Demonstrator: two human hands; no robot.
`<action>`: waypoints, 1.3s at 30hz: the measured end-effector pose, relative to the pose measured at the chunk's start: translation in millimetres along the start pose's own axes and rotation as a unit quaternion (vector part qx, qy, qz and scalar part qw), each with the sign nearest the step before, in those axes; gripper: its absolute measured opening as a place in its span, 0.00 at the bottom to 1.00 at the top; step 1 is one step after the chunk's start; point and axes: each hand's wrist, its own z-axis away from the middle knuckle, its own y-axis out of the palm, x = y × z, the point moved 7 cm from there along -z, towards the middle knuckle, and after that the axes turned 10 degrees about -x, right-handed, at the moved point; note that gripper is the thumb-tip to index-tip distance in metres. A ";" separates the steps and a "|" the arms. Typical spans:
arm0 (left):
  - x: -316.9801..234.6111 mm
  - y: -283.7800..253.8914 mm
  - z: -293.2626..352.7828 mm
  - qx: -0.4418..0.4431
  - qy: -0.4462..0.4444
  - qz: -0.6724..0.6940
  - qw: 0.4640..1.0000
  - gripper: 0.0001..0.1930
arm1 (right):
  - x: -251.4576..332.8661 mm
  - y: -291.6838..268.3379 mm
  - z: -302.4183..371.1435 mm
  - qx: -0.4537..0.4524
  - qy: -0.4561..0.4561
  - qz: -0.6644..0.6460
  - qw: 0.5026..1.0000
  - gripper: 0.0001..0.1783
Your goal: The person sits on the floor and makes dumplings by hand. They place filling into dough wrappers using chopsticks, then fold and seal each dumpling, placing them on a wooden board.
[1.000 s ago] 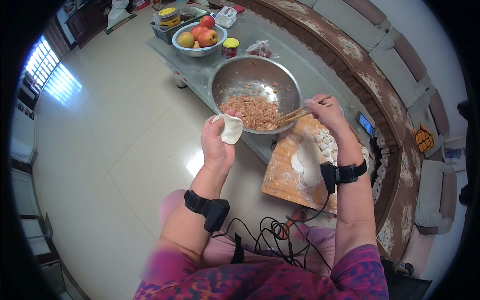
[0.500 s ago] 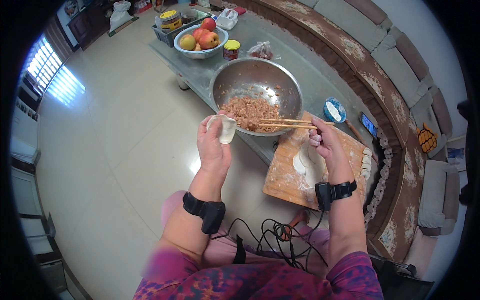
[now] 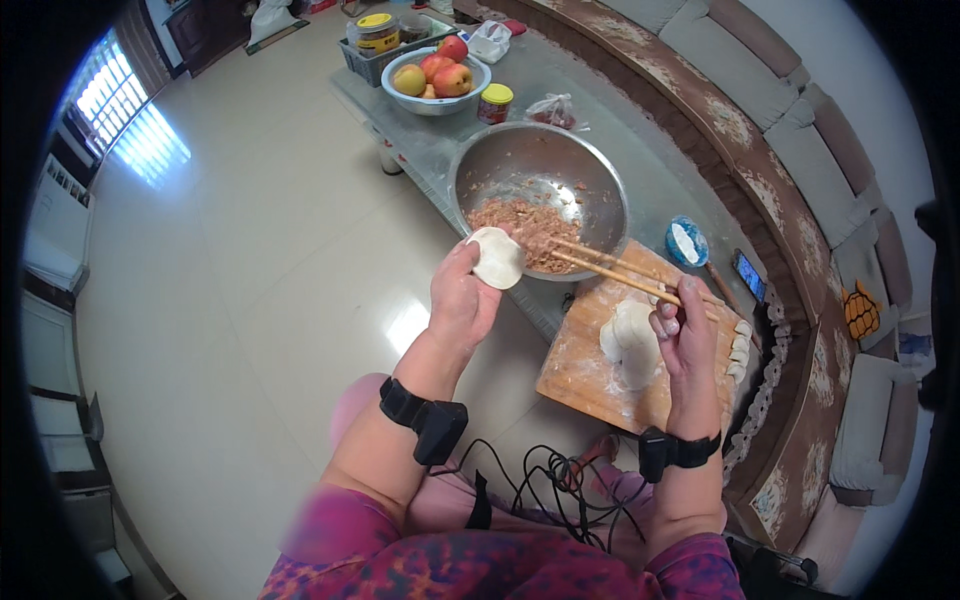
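My left hand (image 3: 463, 300) holds a round white dumpling wrapper (image 3: 498, 259) by its edge, close to the near rim of a large steel bowl (image 3: 590, 170). Minced filling (image 3: 515, 222) lies in the lower part of that bowl. With my right hand (image 3: 687, 325) I grip a pair of wooden chopsticks (image 3: 620, 270), their tips at the filling. Below the chopsticks is a floured wooden board (image 3: 580, 370) bearing a pile of flat wrappers (image 3: 632, 345). Several folded dumplings (image 3: 740, 352) line the board's right edge.
A glass-topped table (image 3: 420, 140) carries a bowl of fruit (image 3: 436, 104), a yellow-lidded jar (image 3: 495, 103), a blue bowl of white powder (image 3: 687, 241) and a phone (image 3: 748, 274). Black cables (image 3: 560, 490) hang over my lap. A sofa (image 3: 790, 200) curves along the right.
The wrapper has turned from edge-on to flatter, facing up. My right hand has moved down and right, and the chopsticks now slant down toward it. The whole view has shifted slightly.
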 end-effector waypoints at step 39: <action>15.1 -1.0 0.2 0.062 -0.103 -0.001 0.993 0.36 | 25.2 16.0 28.8 -0.010 -0.312 0.256 0.915 0.05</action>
